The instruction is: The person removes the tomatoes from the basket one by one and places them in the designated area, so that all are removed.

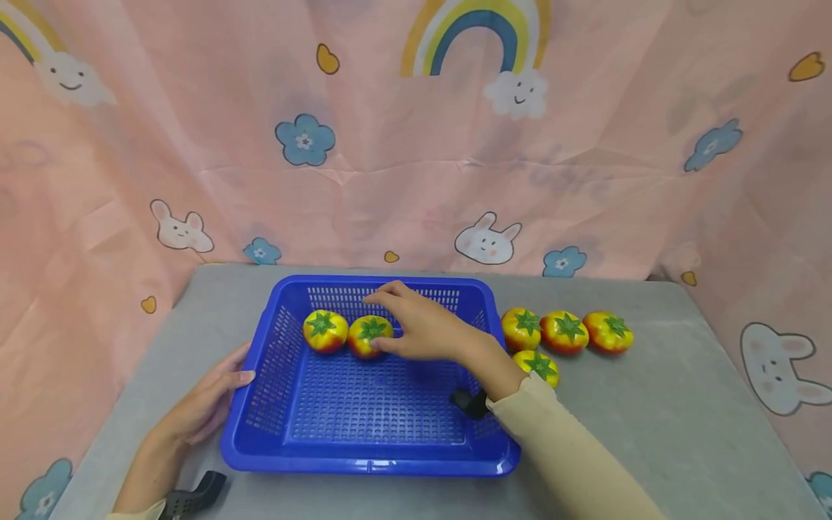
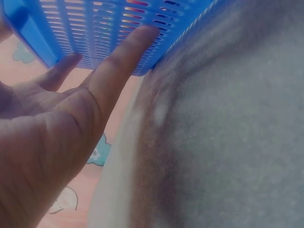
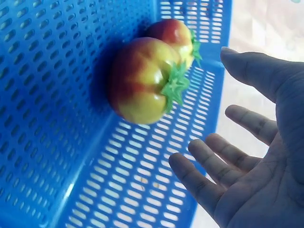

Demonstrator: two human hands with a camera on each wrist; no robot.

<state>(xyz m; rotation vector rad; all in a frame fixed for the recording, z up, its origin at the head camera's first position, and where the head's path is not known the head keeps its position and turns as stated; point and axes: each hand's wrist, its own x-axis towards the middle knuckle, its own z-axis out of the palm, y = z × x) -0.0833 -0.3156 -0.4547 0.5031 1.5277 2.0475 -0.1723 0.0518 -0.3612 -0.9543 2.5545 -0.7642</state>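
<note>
A blue plastic basket [image 1: 377, 464] with slotted walls stands on the grey table. Inside it, near the back wall, sit two yellow-red tomatoes with green star-shaped tops, a left tomato [image 1: 325, 331] and a right tomato [image 1: 367, 334]. My left hand [image 1: 209, 393] holds the basket's left side, thumb on the rim and fingers against the outer wall [image 2: 95, 33]. Above the right tomato hovers my right hand [image 1: 422, 325], its fingers spread. In the right wrist view a gap shows between that hand [image 3: 256, 156] and the nearer tomato [image 3: 142, 80].
Several more tomatoes [image 1: 565, 333] lie on the table [image 1: 650, 419] just right of the basket; the front one is partly hidden by the right sleeve [image 1: 565, 440]. A pink patterned curtain [image 1: 390, 195] hangs behind the table and along its sides.
</note>
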